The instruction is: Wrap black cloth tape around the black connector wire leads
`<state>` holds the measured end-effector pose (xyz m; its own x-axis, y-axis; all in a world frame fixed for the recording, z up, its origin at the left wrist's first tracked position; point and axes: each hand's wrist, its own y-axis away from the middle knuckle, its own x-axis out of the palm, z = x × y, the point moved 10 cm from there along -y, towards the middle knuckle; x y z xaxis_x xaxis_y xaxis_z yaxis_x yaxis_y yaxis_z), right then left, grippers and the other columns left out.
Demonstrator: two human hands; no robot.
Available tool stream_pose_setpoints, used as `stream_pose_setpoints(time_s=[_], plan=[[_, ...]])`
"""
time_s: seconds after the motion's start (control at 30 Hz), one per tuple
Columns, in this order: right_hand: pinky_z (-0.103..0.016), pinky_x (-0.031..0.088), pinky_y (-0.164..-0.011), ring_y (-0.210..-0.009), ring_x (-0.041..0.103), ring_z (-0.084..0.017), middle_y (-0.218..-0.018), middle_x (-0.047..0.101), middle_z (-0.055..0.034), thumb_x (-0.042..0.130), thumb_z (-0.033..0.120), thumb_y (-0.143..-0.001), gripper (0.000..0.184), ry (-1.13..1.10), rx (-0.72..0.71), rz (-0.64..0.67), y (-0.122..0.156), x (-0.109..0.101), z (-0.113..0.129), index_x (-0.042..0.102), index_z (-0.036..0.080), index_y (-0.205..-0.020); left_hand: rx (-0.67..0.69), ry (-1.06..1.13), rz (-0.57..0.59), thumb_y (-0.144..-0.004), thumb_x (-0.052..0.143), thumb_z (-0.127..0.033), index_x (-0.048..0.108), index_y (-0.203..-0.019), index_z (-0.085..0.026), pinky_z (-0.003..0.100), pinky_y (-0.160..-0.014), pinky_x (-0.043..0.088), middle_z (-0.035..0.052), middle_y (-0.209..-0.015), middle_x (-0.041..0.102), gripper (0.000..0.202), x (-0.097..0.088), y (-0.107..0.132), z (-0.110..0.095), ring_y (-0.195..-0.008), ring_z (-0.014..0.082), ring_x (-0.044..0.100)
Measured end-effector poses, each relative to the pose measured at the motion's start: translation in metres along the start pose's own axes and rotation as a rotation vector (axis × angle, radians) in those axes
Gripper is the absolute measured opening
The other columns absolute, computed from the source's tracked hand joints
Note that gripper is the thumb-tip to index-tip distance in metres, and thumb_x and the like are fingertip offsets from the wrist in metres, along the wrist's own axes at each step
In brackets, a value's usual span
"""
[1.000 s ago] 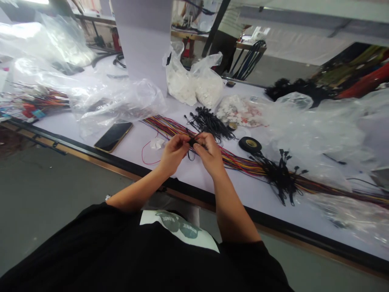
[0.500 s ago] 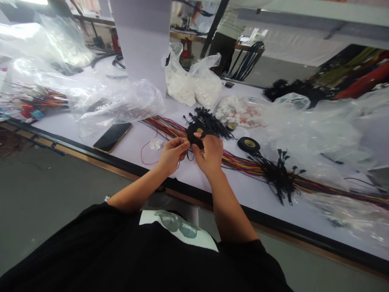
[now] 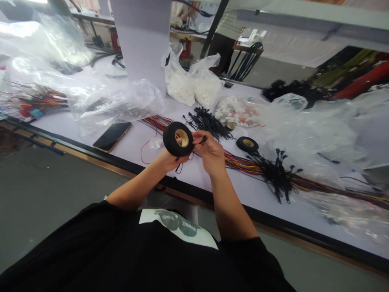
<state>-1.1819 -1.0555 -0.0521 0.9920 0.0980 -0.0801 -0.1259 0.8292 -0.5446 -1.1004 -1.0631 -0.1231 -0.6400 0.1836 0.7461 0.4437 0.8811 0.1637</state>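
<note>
Left hand [image 3: 169,161] sits behind black tape roll [image 3: 170,142], over the worktop [image 3: 194,178]; grip hidden, cannot tell. Right hand [image 3: 212,156], at its edge, pinches a black connector [image 3: 204,140]. Roll probably light, firm; best held by rim.

On your left a phone [image 3: 112,136] lies screen-up on the table [image 3: 258,194], with two filled plastic bags [image 3: 207,89] standing farther back.
</note>
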Motion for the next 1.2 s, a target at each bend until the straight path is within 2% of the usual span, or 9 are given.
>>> stream_pose_setpoints(time_s=[0.13, 0.23, 0.33, 0.57, 0.63, 0.73, 0.93, 1.07, 1.2], plan=[[-0.033, 0.049, -0.071, -0.077, 0.06, -0.016, -0.078, 0.061, -0.0002, 0.07, 0.042, -0.071, 0.021, 0.045, 0.116, -0.127, 0.001, -0.012, -0.008, 0.062, 0.023, -0.065, 0.142, -0.178, 0.004, -0.064, 0.069, -0.022, 0.057, -0.064, -0.014, 0.021, -0.054, 0.043, -0.0011, -0.061, 0.059, 0.014, -0.002, 0.004, -0.017, -0.055, 0.0092, 0.055], [-0.029, 0.044, -0.064, -0.069, 0.056, -0.014, -0.071, 0.058, 0.0013, 0.07, 0.034, -0.07, 0.024, 0.206, 0.081, -0.114, -0.001, -0.013, -0.001, 0.055, 0.021, -0.056, 0.289, -0.429, 0.073, -0.057, 0.074, -0.024, 0.057, -0.069, -0.015, 0.02, -0.054, 0.038, -0.0036, -0.062, 0.057, 0.023, 0.005, 0.008, -0.033, -0.056, 0.0075, 0.051], [-0.027, 0.04, -0.059, -0.061, 0.05, -0.012, -0.062, 0.054, 0.0026, 0.068, 0.029, -0.069, 0.03, 0.366, 0.091, -0.127, -0.001, -0.013, 0.0, 0.048, 0.02, -0.05, 0.455, -0.726, -0.007, -0.058, 0.072, -0.016, 0.053, -0.063, -0.015, 0.019, -0.052, 0.032, -0.0068, -0.056, 0.05, 0.019, 0.005, 0.01, -0.049, -0.052, 0.005, 0.042], [-0.025, 0.039, -0.047, -0.045, 0.049, -0.012, -0.052, 0.052, 0.0065, 0.059, 0.044, -0.077, 0.022, 0.241, 0.351, -0.116, 0.01, -0.001, -0.032, 0.055, 0.023, -0.076, 0.679, -0.847, -0.235, -0.069, 0.063, -0.011, 0.057, -0.062, -0.018, 0.02, -0.057, 0.037, -0.0038, -0.059, 0.054, 0.012, 0.001, 0.024, -0.053, -0.058, 0.0077, 0.048], [-0.027, 0.044, -0.055, -0.053, 0.056, -0.014, -0.059, 0.057, 0.0042, 0.06, 0.042, -0.077, 0.021, 0.315, 0.286, -0.175, 0.009, -0.008, -0.025, 0.053, 0.023, -0.075, 0.647, -0.712, -0.22, -0.069, 0.066, -0.014, 0.058, -0.071, -0.018, 0.02, -0.056, 0.039, -0.0041, -0.062, 0.055, 0.009, -0.002, 0.024, -0.042, -0.057, 0.0075, 0.05], [-0.031, 0.047, -0.064, -0.059, 0.06, -0.015, -0.063, 0.06, 0.003, 0.056, 0.039, -0.08, 0.018, 0.406, 0.205, -0.24, 0.008, -0.016, -0.014, 0.05, 0.023, -0.075, 0.522, -0.369, -0.205, -0.061, 0.076, -0.022, 0.054, -0.082, -0.019, 0.018, -0.05, 0.039, -0.0054, -0.067, 0.055, 0.03, -0.011, 0.018, -0.028, -0.053, 0.0056, 0.05], [-0.032, 0.048, -0.061, -0.06, 0.061, -0.016, -0.066, 0.064, -0.0002, 0.059, 0.043, -0.076, 0.024, 0.351, 0.22, -0.143, 0.007, -0.006, -0.018, 0.051, 0.022, -0.07, -0.115, -0.097, 0.046, -0.068, 0.066, -0.06, 0.059, -0.078, -0.014, 0.017, -0.032, 0.023, 0.0017, -0.061, 0.055, 0.047, -0.001, 0.001, 0.007, -0.044, 0.0073, 0.046], [-0.027, 0.045, -0.05, -0.048, 0.057, -0.013, -0.056, 0.061, 0.0032, 0.064, 0.044, -0.07, 0.028, 0.128, 0.367, -0.212, 0.011, -0.011, -0.038, 0.048, 0.022, -0.067, 0.0, -0.136, 0.057, -0.062, 0.073, -0.053, 0.06, -0.074, -0.015, 0.016, -0.033, 0.02, 0.0009, -0.062, 0.055, 0.042, -0.004, 0.007, -0.009, -0.043, 0.0049, 0.039], [-0.023, 0.037, -0.042, -0.04, 0.049, -0.011, -0.045, 0.053, 0.0066, 0.067, 0.041, -0.067, 0.03, 0.016, 0.452, -0.286, 0.012, -0.02, -0.048, 0.045, 0.022, -0.063, 0.268, -0.533, 0.183, -0.026, 0.09, -0.025, 0.064, -0.083, -0.018, 0.02, -0.057, 0.044, 0.0038, -0.087, 0.061, 0.063, 0.009, 0.027, -0.033, -0.077, 0.0148, 0.056]])
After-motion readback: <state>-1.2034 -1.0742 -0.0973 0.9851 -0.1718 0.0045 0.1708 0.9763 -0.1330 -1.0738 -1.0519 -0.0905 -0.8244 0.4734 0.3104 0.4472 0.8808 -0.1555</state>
